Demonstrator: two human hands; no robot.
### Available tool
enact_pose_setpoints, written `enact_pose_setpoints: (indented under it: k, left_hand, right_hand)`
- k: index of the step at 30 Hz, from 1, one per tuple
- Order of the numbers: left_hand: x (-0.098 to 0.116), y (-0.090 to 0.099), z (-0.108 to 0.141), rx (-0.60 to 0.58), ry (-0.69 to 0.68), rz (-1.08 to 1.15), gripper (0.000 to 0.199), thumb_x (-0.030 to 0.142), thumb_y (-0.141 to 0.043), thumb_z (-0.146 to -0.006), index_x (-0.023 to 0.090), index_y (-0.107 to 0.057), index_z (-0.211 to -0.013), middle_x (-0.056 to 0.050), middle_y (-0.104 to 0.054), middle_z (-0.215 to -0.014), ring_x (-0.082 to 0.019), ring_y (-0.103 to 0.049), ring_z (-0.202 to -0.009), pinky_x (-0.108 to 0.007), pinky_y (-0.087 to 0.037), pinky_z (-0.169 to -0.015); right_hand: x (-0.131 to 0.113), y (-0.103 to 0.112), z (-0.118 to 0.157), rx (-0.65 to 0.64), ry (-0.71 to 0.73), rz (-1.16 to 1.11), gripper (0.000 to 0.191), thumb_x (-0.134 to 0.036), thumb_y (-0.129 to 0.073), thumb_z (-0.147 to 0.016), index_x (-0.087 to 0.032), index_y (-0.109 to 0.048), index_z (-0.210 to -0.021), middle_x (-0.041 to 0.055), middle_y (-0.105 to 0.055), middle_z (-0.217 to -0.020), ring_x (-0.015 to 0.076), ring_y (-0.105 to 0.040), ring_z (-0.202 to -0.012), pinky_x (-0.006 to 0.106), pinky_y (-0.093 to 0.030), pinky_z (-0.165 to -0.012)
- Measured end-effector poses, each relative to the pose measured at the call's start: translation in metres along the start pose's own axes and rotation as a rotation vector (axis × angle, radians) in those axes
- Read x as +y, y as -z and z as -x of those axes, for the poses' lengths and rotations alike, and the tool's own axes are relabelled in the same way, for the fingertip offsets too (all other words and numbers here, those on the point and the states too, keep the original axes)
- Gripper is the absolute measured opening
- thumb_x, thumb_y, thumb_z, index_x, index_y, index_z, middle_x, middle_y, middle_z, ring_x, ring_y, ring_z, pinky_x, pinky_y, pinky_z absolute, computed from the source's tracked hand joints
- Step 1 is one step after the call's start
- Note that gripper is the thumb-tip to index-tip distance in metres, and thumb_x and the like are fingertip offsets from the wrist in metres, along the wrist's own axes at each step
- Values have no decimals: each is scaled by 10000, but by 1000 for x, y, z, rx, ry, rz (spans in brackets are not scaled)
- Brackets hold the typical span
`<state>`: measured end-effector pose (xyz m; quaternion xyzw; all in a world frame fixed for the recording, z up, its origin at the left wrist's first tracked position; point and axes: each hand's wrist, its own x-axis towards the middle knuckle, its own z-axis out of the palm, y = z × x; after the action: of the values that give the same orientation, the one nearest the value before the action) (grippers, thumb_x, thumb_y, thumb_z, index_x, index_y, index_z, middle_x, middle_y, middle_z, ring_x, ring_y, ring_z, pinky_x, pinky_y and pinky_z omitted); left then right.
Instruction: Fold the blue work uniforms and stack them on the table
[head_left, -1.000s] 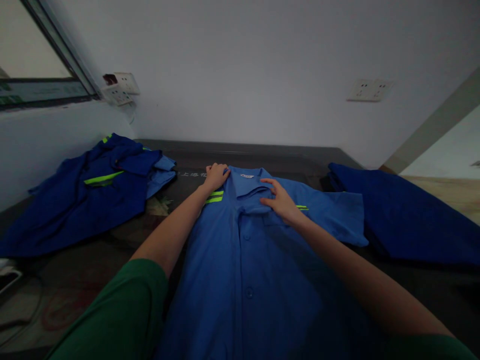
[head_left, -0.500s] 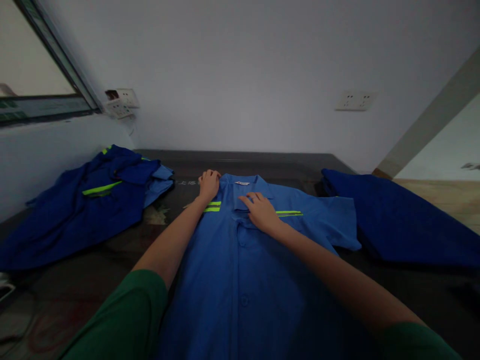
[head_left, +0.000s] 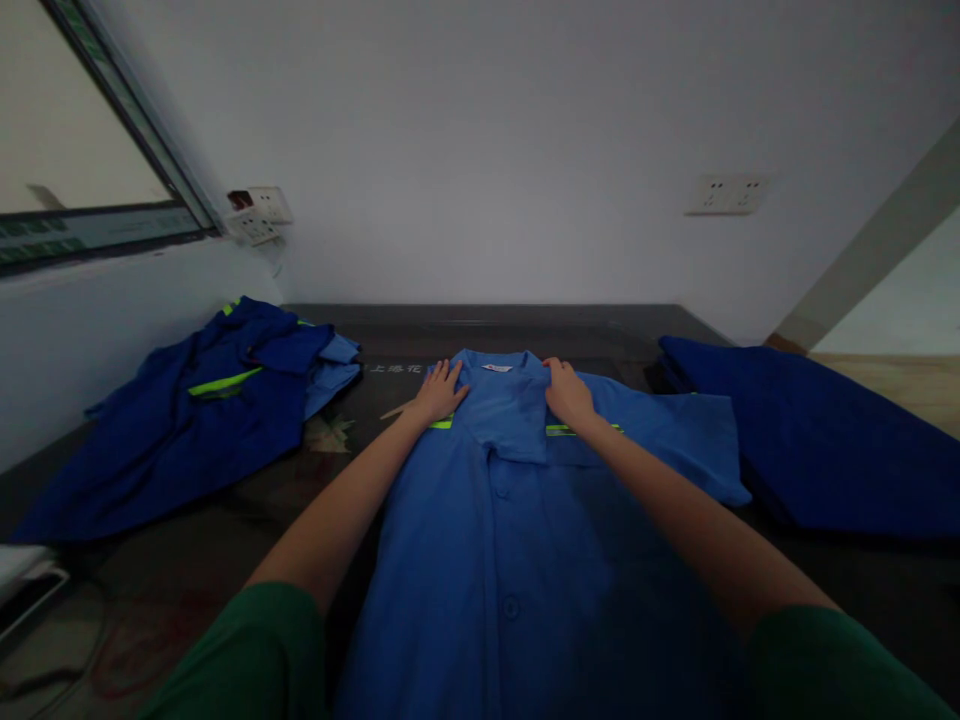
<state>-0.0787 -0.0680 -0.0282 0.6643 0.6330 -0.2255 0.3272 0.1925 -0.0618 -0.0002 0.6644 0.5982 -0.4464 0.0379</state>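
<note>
A blue short-sleeved work shirt lies front up on the dark table, its collar at the far end and buttons running down the middle. My left hand rests flat with fingers apart on the shoulder at the left of the collar, partly covering a yellow-green stripe. At the collar's right side, my right hand has its fingers curled in on the shirt cloth. The right sleeve is spread out to the side, while the left sleeve is not visible.
A heap of dark blue clothing with yellow-green stripes lies on the left. Folded dark blue cloth sits at the right. A white device with a cable is at the near left. The table's far edge meets the wall.
My right hand has moved from the collar's middle to its right side and closed on the cloth. My left hand has slid nearer and flattened out. The collar flap is spread wider.
</note>
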Motion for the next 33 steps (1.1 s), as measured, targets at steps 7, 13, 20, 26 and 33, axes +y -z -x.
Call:
enact_pose_setpoints:
  k: [7,13,20,26,33]
  left_hand:
    - [5,18,15,303,113,-20,579,333,-403,-921,78,-351,-1439,-191,-295,-1531,-303,-201,-1442,-462,-180,-1167]
    - [3,23,16,-16,154,-33,532,382,-431,-913,109,-457,-1370,-202,-408,-1470,-318,-337,-1388,-531,-243,-1120]
    - [15,49,27,228,177,-18,458,291,-435,-915,157,-487,-1349,-194,-389,-1481,-350,-262,-1416,-647,-132,-1113]
    - [43,59,96,62,-260,252,329,121,-484,-844,214,-668,-1101,-44,-687,-1128,-196,-615,-1077,-349,-458,-994]
    - [65,31,148,28,-235,341,387,54,-496,-784,142,-656,-1125,-90,-675,-1153,-211,-610,-1083,-343,-474,-980]
  right_hand:
    - [-34,11,69,-72,489,-21,312,-158,-480,-891,-189,-596,-1179,84,-617,-1115,212,-529,-1077,327,-418,-940]
    - [-68,-1,115,-192,499,106,401,-118,-503,-855,-154,-569,-1250,107,-618,-1167,226,-544,-1096,318,-428,-933]
    - [-69,-14,121,-124,372,141,323,-152,-481,-890,-203,-580,-1193,89,-647,-1140,212,-575,-1073,293,-448,-882]
    - [-67,-19,120,-61,294,91,205,-200,-527,-884,-186,-586,-1080,85,-673,-1041,217,-603,-992,287,-451,-799]
    - [-69,-24,121,-50,270,86,148,-261,-513,-901,-192,-632,-956,77,-665,-1005,219,-592,-966,288,-442,-748]
